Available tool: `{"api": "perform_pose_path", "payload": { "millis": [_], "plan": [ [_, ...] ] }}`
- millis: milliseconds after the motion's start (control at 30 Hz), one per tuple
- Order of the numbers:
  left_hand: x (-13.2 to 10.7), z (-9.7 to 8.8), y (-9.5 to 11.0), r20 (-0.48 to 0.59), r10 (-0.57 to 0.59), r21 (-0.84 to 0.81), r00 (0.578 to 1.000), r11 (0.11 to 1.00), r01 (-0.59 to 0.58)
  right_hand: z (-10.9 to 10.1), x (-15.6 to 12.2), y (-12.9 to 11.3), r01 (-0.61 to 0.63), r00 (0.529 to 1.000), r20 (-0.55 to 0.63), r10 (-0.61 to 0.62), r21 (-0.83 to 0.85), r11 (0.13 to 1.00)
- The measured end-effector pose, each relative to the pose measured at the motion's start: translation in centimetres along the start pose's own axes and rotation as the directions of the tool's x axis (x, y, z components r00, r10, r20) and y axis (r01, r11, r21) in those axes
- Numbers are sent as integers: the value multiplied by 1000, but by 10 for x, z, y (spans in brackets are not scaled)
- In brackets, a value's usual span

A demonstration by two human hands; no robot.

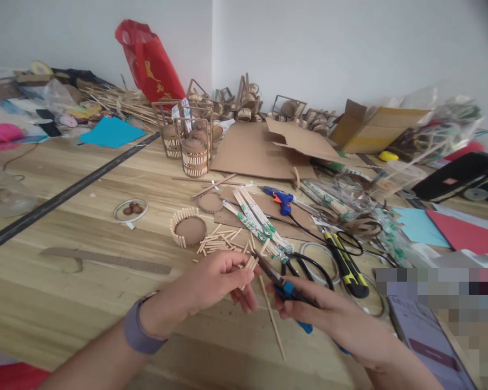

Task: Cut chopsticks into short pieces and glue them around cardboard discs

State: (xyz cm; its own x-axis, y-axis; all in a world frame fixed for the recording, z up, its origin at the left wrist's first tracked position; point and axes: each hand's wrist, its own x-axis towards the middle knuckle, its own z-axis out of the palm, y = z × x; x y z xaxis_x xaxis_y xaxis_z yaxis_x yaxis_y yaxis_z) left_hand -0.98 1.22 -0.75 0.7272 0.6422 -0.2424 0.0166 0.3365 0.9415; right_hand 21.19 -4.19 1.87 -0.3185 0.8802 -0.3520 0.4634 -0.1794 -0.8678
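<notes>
The right hand (323,307) is wrapped around blue cutters (271,271), hiding part of the handles (305,327). The left hand (217,279) pinches little sticks (250,265) over the counter (85,295), covering some. Past them is a stick pile (219,244). Far baskets (289,108) look blurry.

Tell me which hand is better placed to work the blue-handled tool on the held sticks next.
Probably the right hand: it grips the blue-handled tool, whose tips point toward the held sticks. The left hand is occupied pinching those sticks.

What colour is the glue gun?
The glue gun is blue with an orange trigger, clearest in the head view.
</notes>
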Motion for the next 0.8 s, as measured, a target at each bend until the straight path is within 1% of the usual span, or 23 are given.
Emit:
{"api": "perform_pose_path", "payload": {
  "millis": [233,400,500,600,700,800],
  "plan": [
    [1,8,-4,29,-28,34,999,999,27,5,2,-7,0,1000,8,0,30,1000],
    [1,10,-4,40,-30,40,999,999,29,8,1,-10,16,1000,12,-16,38,999],
    [1,10,-5,47,-47,58,998,997,45,8,2,-9,4,1000,28,-5,41,999],
    [0,10,-6,55,-57,72,997,996,53,8,3,-8,-9,998,65,7,38,999],
    [0,11,-5,48,-60,82,997,995,55,7,3,-10,4,996,91,-6,28,1000],
    [0,12,-4,45,-59,90,997,994,55,8,3,-11,8,996,93,-6,-22,1000]
  ]
}}
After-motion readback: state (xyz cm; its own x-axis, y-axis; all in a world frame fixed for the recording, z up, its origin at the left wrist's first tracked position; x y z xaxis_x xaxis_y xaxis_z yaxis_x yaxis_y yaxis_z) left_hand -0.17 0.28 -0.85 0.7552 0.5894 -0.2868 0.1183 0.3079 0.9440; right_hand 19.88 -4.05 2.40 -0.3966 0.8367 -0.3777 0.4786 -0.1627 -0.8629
